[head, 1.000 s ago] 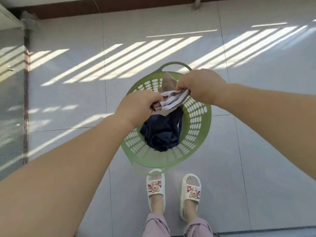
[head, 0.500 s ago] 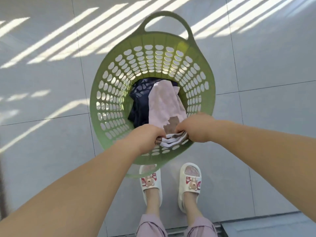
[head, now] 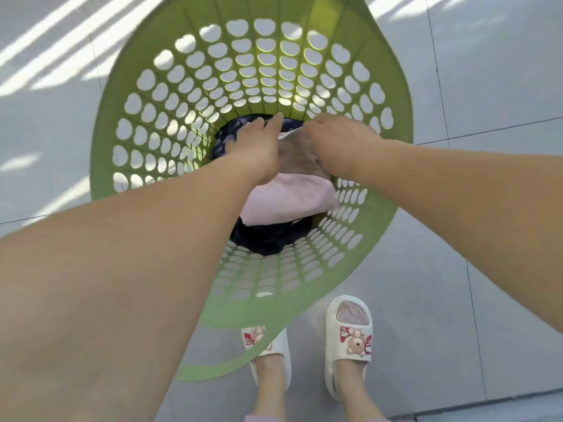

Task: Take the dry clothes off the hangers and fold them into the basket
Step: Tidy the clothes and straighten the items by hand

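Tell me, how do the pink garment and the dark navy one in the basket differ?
The pink garment is pale and plain; the navy garment is very dark. The pink one lies on top as a flat fold, while the navy one lies underneath, showing past it at both ends. Both hands, left hand and right hand, reach down at the pink one's far end. Both garments lie inside the green basket.

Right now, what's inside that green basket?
In the green laundry basket, a pale pink garment lies on dark navy clothing. The left hand and right hand press down on it, hiding its far end and the basket's bottom.
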Available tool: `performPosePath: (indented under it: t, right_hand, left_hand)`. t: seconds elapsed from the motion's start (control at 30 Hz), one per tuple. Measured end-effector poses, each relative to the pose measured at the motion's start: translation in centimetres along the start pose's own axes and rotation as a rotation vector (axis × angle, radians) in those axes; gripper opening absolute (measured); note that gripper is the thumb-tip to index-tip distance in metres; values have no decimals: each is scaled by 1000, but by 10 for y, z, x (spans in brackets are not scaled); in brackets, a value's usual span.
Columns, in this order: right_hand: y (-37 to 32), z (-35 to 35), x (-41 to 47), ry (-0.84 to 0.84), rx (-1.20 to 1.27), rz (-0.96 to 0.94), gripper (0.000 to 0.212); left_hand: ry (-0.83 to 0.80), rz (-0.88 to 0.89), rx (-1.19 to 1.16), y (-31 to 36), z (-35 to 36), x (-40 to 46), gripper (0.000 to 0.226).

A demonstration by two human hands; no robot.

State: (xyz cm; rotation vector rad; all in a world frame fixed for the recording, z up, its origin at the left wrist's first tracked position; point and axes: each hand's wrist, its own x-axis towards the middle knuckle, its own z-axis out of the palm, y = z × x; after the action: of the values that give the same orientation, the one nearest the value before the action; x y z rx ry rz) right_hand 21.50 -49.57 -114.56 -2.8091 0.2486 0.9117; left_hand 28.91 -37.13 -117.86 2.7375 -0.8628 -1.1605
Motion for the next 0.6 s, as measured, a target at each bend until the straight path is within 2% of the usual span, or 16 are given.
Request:
performPosePath:
  t: [0.2, 0.33, 0.5, 0.6]
  right_hand:
    - [-1, 22, -18, -2, 28, -48, 36]
    - [-6, 11, -44, -1, 78, -53, 42]
    - [-17, -46, -91, 102, 194, -40, 28]
    - [-23, -101, -125, 162, 252, -12, 30]
  left_hand:
    - [-98, 24, 78, -3, 47, -25, 80]
    - [-136, 51, 51, 4, 38, -55, 80]
    - [22, 193, 3, 36, -32, -103, 60]
    - [119, 272, -87, 54, -85, -138, 48]
